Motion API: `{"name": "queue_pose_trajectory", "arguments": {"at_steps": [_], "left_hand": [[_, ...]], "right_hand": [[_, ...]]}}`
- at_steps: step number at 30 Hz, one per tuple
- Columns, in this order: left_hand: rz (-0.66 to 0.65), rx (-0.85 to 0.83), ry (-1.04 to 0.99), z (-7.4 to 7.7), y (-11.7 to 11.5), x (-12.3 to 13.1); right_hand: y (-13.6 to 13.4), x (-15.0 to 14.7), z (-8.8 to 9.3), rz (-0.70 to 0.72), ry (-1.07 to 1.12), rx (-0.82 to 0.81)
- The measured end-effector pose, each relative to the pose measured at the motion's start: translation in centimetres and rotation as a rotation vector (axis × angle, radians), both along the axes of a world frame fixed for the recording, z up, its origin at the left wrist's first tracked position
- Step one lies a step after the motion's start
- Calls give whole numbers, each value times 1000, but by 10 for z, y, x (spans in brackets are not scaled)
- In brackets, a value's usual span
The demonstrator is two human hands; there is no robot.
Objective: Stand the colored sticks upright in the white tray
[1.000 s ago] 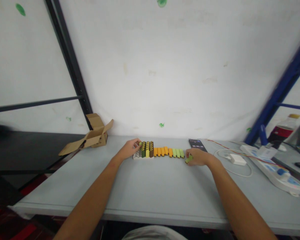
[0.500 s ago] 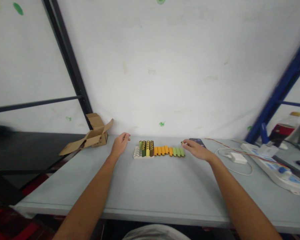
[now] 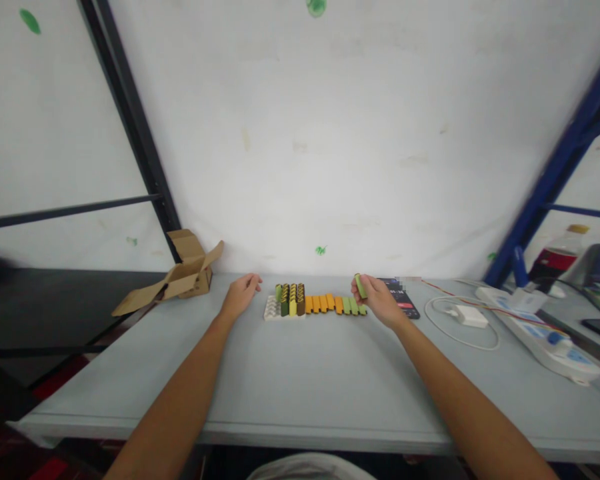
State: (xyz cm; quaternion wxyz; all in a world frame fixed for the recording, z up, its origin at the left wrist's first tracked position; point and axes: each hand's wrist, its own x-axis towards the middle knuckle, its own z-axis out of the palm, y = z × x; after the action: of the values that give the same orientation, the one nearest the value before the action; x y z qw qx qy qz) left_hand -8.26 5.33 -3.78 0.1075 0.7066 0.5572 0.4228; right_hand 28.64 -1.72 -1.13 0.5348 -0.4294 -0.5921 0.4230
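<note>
My right hand [image 3: 377, 300] pinches a light green block [image 3: 361, 287] between thumb and fingers, tilted, just above the right end of a row on the table. That row has orange blocks [image 3: 323, 304] and light green blocks [image 3: 350, 306] lying side by side. At its left is a white tray [image 3: 272, 309] with a bumpy surface. Dark green, yellow and brown blocks [image 3: 293, 300] with patterned tops stand in it, along with one light green block [image 3: 279, 292] at the back. Left of the tray, my left hand [image 3: 242, 294] rests loosely open, holding nothing.
An opened cardboard box [image 3: 190, 273] lies at the left. Behind my right hand lies a phone [image 3: 404, 301]. Farther right are a white charger [image 3: 471, 316] with its cable, a power strip [image 3: 545, 340] and a bottle [image 3: 555, 257]. A wall rises behind the table [image 3: 310, 380].
My right hand has moved slightly left and lifted, turning the light green block so that its side shows. More of the phone is visible. My left hand has hardly moved.
</note>
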Motion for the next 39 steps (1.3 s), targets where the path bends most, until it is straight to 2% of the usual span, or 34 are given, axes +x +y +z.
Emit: {"name": "queue_pose_trajectory", "arguments": {"at_steps": [6, 13, 19, 31, 39], "left_hand": [[-29, -9, -10, 0, -1, 1], [-38, -27, 21, -1, 0, 1], [-39, -21, 30, 1, -2, 3], [-63, -35, 27, 1, -4, 6], [-92, -26, 48, 2, -4, 6]], "right_hand": [[12, 6, -6, -62, 132, -81], [9, 9, -5, -155, -53, 29], [2, 4, -1, -112, 23, -122], [-12, -5, 14, -111, -202, -57], [-16, -10, 15, -63, -198, -43]]}}
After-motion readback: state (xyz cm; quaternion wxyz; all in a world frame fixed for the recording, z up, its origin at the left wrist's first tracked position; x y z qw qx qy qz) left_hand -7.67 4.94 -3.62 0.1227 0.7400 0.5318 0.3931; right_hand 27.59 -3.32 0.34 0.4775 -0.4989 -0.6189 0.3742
